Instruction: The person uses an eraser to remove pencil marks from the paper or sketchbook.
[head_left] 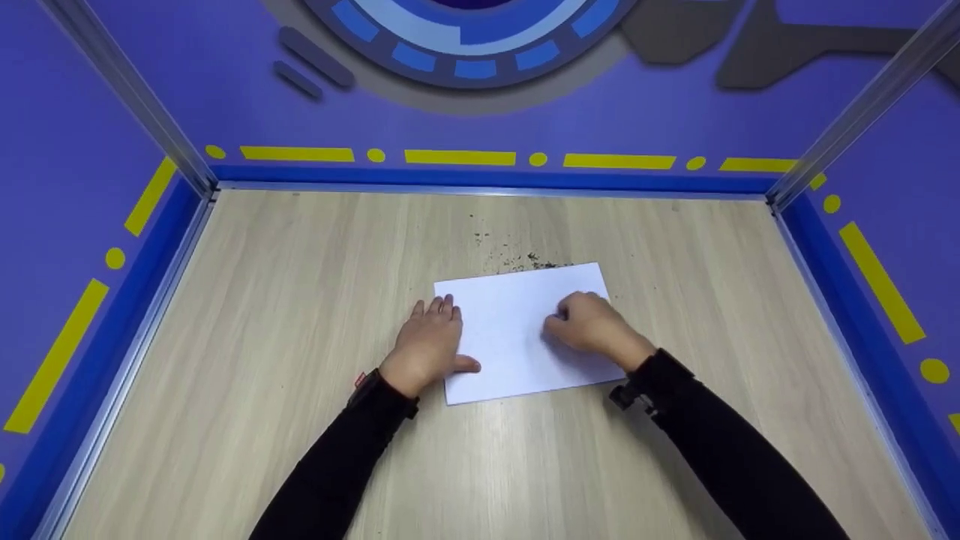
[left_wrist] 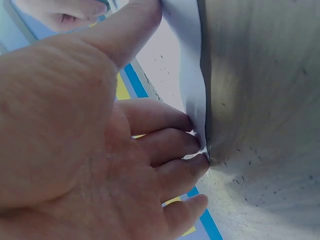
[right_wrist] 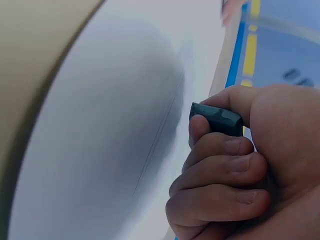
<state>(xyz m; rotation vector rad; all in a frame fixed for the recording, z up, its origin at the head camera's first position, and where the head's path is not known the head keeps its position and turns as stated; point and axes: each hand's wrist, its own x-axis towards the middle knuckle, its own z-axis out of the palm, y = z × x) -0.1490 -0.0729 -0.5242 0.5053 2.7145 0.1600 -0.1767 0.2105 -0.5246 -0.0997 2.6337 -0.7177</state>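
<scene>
Eraser point(right_wrist: 217, 119) sits gripped in right hand point(head_left: 589, 322), left hand point(head_left: 429, 339) lies spread on white paper point(head_left: 510, 322), rubbing out thin lines point(right_wrist: 157, 137) seems underway, next stroke likely needs paper steady.

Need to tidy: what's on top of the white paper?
On the white paper: thin lines and part of the left hand. The right hand holds a dark block over it; areas beneath hands are hidden.
</scene>
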